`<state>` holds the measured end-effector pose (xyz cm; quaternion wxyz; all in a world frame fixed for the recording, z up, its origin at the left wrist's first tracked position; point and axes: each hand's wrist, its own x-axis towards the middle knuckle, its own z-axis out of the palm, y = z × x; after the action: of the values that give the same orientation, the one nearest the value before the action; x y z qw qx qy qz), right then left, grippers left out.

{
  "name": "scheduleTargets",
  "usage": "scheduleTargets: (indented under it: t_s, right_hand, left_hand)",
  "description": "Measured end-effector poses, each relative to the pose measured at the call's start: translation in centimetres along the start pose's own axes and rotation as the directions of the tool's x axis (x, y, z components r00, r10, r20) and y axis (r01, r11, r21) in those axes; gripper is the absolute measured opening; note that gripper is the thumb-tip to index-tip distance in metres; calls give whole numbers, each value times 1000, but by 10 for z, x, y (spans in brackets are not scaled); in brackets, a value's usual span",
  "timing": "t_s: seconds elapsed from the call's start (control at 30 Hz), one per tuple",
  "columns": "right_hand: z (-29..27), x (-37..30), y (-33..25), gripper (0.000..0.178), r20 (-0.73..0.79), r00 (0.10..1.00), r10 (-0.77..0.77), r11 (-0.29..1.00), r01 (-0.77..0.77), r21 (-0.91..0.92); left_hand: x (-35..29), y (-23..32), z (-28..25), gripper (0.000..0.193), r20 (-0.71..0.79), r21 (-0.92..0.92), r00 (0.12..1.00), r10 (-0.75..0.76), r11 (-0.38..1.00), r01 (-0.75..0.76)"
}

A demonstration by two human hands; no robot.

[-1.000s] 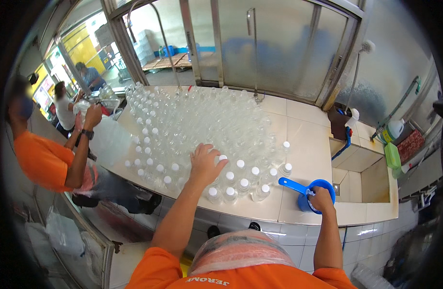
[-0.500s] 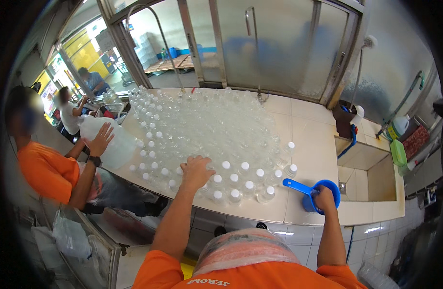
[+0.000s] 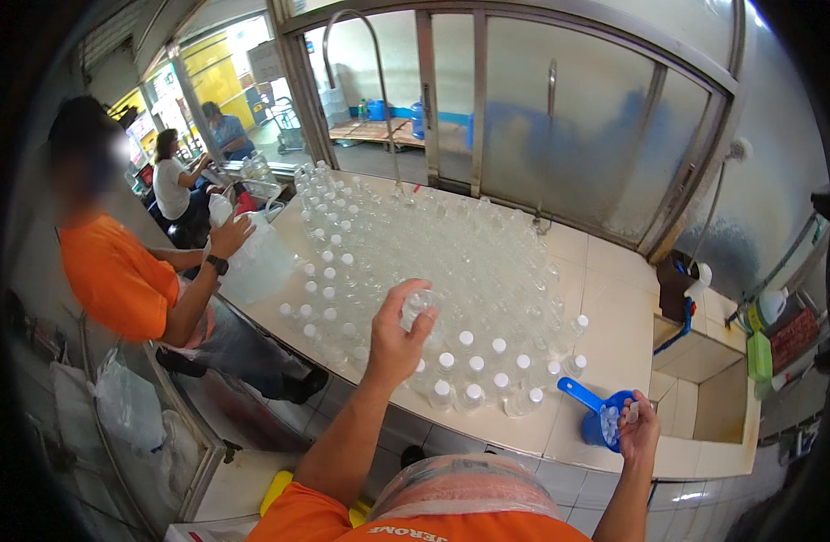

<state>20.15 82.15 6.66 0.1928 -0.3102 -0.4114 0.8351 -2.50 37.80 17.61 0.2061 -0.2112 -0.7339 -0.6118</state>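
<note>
My left hand [image 3: 399,334] is raised over the near bottles, its fingers wrapped round a clear plastic bottle [image 3: 420,305]. Just above the rim of a blue dipper [image 3: 589,431], my right hand [image 3: 643,432] pinches small whitish bottle caps [image 3: 632,412]; how many is unclear. More pale caps [image 3: 608,419] lie inside the dipper, whose handle points to the far left. Clear bottles [image 3: 451,262] stand packed together across the counter. Along the near and left sides several wear white caps [image 3: 475,363]; the middle ones look uncapped.
At the left a co-worker in an orange shirt [image 3: 117,280] handles a large clear plastic bag [image 3: 257,262]. A tiled basin [image 3: 718,406] is set into the counter [image 3: 573,316] at the right. Curved metal spouts [image 3: 379,54] rise behind the bottles. Two more people sit beyond the window.
My left hand has lifted a bottle from the group. My right hand has come up out of the dipper with caps. The co-worker's hands have shifted on the bag, and the view has turned.
</note>
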Motion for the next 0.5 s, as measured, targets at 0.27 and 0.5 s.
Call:
scheduleTargets:
  t_s: [0.27,0.5]
  right_hand:
    - [138,-67,0,28,433,889,-149,780,375,-501]
    - [230,-133,-9,42,792,591,151,302,736,-606]
  left_hand:
    - [-48,58,12,44,315,17,949,-17,1000,12]
    - [-85,75,15,55,693,122,634,-344,922,367]
